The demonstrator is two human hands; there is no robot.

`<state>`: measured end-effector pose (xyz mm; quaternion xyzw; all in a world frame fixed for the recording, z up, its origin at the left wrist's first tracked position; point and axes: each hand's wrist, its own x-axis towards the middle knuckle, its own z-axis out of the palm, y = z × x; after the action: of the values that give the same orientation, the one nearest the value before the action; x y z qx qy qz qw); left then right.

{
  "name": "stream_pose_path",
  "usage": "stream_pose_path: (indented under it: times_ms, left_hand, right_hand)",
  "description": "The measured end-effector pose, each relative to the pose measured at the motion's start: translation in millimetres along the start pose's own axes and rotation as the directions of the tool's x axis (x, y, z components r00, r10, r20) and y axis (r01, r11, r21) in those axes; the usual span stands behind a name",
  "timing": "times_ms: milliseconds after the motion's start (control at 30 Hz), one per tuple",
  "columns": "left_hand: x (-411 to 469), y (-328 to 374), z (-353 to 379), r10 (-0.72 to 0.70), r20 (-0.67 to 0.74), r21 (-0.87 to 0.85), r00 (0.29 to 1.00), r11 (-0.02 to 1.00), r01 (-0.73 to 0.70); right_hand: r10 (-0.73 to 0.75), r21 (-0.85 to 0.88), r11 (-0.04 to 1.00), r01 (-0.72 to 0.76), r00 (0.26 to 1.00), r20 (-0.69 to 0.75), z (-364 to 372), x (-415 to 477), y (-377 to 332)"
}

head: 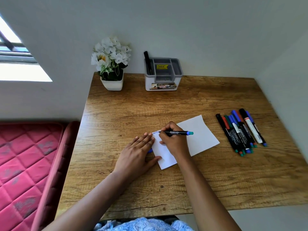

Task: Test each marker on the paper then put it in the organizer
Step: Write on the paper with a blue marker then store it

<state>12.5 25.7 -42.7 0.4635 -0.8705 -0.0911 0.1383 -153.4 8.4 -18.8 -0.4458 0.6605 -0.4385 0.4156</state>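
Note:
A white sheet of paper (198, 135) lies mid-table with blue scribbles at its upper left corner. My right hand (173, 140) grips a black marker (177, 132) with a blue-green end, its tip touching the paper by the scribbles. My left hand (136, 154) lies flat, fingers straight, pressing the paper's left edge; a bit of blue, perhaps a cap, peeks out beneath it. A pile of several markers (241, 130) sits to the right of the paper. The grey and white organizer (162, 74) stands at the table's back with one black marker (147, 61) upright in its left compartment.
A white pot of artificial flowers (111, 64) stands at the back left of the wooden table (166, 189), beside the organizer. A red quilted mattress (25, 164) lies off the table's left edge. Walls close in behind and to the right.

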Motion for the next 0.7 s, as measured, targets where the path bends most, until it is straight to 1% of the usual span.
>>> stream_pose_path:
  times_ms: [67, 100, 200, 233, 300, 367, 467, 567, 633, 700]
  left_hand:
    - [0, 1, 0, -0.011, 0.002, -0.013, 1.000, 1.000, 0.012]
    - [1, 1, -1, -0.012, 0.010, -0.028, 1.000, 1.000, 0.012]
    - [1, -1, -7, -0.019, 0.029, -0.155, 0.999, 0.988, 0.023]
    - [1, -3, -10, -0.012, 0.055, -0.213, 0.998, 0.977, 0.023]
    - [1, -9, -14, 0.025, 0.069, -0.276, 0.997, 0.961, -0.005]
    - [-4, -15, -18, 0.014, 0.047, -0.250, 0.999, 0.968, -0.002]
    - [-7, -21, -24, 0.009, -0.027, -0.133, 1.000, 0.991, -0.012]
    - [-7, -20, -28, 0.017, -0.048, -0.103, 0.999, 0.994, -0.022]
    - [-4, -18, -32, -0.017, -0.059, -0.146, 0.998, 0.989, 0.008]
    - [1, -13, -41, -0.138, -0.103, -0.269, 0.985, 0.957, 0.106]
  right_hand:
    - [0.010, 0.011, 1.000, -0.010, 1.000, 0.006, -2, 1, -3]
    - [0.026, 0.044, 0.999, -0.026, 1.000, 0.009, -4, 2, -4]
    - [0.092, 0.243, 0.966, -0.090, 0.996, 0.001, -15, 6, -7]
    - [0.110, 0.274, 0.955, -0.109, 0.994, 0.012, -17, 7, -7]
    - [0.130, 0.261, 0.955, -0.138, 0.990, 0.047, -19, 7, -9]
    - [0.152, 0.245, 0.956, -0.163, 0.986, 0.065, -17, 7, -12]
    - [0.174, 0.278, 0.941, -0.192, 0.981, 0.087, -18, 6, -17]
    - [0.155, 0.313, 0.933, -0.177, 0.983, 0.094, -21, 3, -21]
    - [0.126, 0.332, 0.931, -0.151, 0.987, 0.096, -22, 0, -26]
    - [0.100, 0.348, 0.928, -0.129, 0.990, 0.100, -23, -4, -33]
